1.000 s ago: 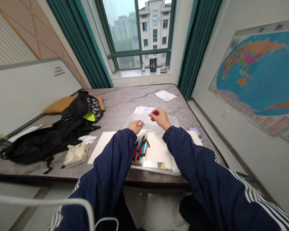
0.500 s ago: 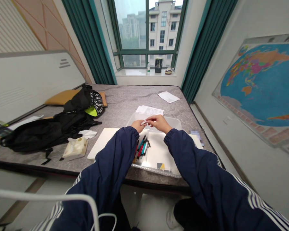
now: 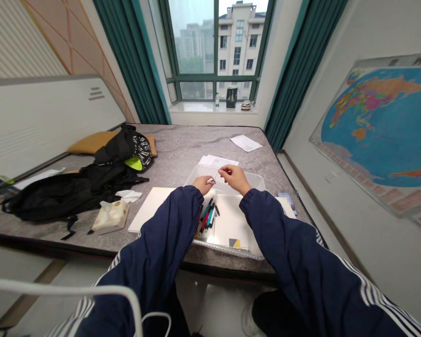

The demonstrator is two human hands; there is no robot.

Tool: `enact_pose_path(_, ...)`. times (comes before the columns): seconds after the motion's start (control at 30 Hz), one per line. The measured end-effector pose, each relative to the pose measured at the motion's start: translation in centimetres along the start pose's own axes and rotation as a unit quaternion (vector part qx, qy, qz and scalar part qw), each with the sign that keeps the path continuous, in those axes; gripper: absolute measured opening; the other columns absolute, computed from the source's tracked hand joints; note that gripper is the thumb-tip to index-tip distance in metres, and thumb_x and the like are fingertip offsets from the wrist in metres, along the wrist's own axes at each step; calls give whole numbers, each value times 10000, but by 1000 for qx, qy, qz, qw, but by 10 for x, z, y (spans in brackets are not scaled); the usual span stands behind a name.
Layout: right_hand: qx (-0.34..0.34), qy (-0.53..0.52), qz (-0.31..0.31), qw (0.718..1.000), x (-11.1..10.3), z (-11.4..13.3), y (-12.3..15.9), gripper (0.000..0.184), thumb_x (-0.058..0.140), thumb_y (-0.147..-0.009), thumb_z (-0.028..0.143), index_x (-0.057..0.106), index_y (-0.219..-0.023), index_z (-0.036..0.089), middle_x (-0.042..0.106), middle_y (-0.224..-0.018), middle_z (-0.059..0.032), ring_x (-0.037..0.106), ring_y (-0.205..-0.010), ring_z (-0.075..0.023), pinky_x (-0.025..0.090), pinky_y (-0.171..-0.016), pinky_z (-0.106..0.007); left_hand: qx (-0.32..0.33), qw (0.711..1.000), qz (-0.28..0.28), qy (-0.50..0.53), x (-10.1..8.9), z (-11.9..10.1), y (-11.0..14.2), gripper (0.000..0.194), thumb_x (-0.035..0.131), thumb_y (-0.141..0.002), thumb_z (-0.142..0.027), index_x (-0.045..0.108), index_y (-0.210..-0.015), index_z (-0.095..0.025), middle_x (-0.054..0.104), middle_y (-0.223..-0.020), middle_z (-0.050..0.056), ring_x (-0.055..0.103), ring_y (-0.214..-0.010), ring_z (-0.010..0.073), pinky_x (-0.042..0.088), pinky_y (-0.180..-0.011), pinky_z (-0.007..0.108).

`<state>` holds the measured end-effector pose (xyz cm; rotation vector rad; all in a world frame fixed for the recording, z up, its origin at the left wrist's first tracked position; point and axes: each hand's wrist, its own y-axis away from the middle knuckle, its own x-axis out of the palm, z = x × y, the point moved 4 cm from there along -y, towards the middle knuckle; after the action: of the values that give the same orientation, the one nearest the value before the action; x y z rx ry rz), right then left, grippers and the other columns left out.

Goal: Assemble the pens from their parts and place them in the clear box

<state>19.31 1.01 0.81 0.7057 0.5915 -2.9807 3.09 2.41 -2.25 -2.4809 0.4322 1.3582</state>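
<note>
Both hands pinched one small white item above the clear plastic tray, centre of frame.

The left hand (image 3: 203, 184) gripped the small white object (image 3: 210, 179) at its lower end; the right hand (image 3: 234, 178), fingertips clenched, held a thin strand rising from it. What the object was could not be told. Below the wrists, coloured pens (image 3: 206, 215) lay in the tray (image 3: 256, 180) on the grey tabletop (image 3: 182, 150). A black bag (image 3: 73, 189) and tissue pack (image 3: 110, 216) lay at left.

Home study room — marbled desk (image 3: 182, 154), teal curtains (image 3: 129, 61), wall-mounted world map (image 3: 382, 121), backpack (image 3: 66, 194) beside stationery.
</note>
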Motion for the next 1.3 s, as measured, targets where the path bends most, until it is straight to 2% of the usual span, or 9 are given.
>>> enact_pose_path(0.07,33,34,-15,999,-2,-6,0,166,604,-847,264,705,-850,131,703,-759,-55,598,-493,-91,475,-455,-182,5,1000,-25,15,-3,-1,0,290,498,-871,-302,727,-1006,-186,724,-878,60,619,-818,192,441,-763,275)
enact_pose_path(0.2,79,-2,71,994,10,-16,2,212,629,-850,289,705,-982,141,724,-891,-70,627,-494,-91,455,-395,-160,19,997,-41,58,-4,0,-1,333,477,-872,-344,717,-1034,-181,711,-816,41,593,-728,166,434,-714,263)
enact_pose_path(0.27,67,-21,97,993,15,-17,3,229,643,-849,306,710,-994,141,726,-922,-76,645,-521,-96,460,-397,-152,33,997,-25,63,-1,0,-1,336,492,-855,-351,724,-1026,-177,705,-796,34,583,-707,158,429,-702,258)
enact_pose_path(0.43,39,-16,108,993,16,-19,2,221,709,-795,324,729,-886,124,724,-921,-91,646,-525,-98,452,-399,-152,34,998,-2,54,0,-1,1,337,527,-826,-390,757,-902,-154,673,-689,26,553,-658,151,400,-643,249)
enact_pose_path(0.57,37,-25,109,993,17,-17,3,255,708,-792,366,708,-898,133,708,-803,-67,656,-575,-125,468,-433,-174,19,995,-9,97,-4,-1,1,337,596,-778,-411,775,-896,-150,666,-670,12,548,-675,143,385,-620,229)
enact_pose_path(0.73,27,3,93,995,21,-19,1,259,678,-810,404,626,-830,152,673,-767,-31,638,-667,-128,521,-558,-212,-3,994,-33,108,-4,4,-1,373,648,-740,-467,784,-897,-157,533,-525,-27,417,-552,108,294,-539,230)
enact_pose_path(0.87,89,-61,105,989,26,-20,4,164,634,-850,309,547,-821,174,652,-763,-9,654,-736,-135,553,-621,-232,0,994,-43,104,-5,4,-3,374,659,-738,-475,783,-899,-161,489,-499,-35,384,-531,104,271,-530,239)
enact_pose_path(1.07,183,-222,137,948,29,-4,14,118,535,-920,209,432,-864,199,664,-758,7,687,-674,-129,570,-598,-255,11,994,-61,87,-12,-2,0,360,668,-752,-489,775,-851,-159,507,-504,-30,407,-534,101,291,-543,242)
enact_pose_path(1.3,206,-189,123,952,27,-6,12,101,577,-902,206,487,-858,189,619,-672,25,644,-557,-99,513,-501,-176,7,995,-79,61,-14,-3,2,436,652,-743,-586,731,-766,-158,458,-490,-42,386,-518,98,284,-537,246)
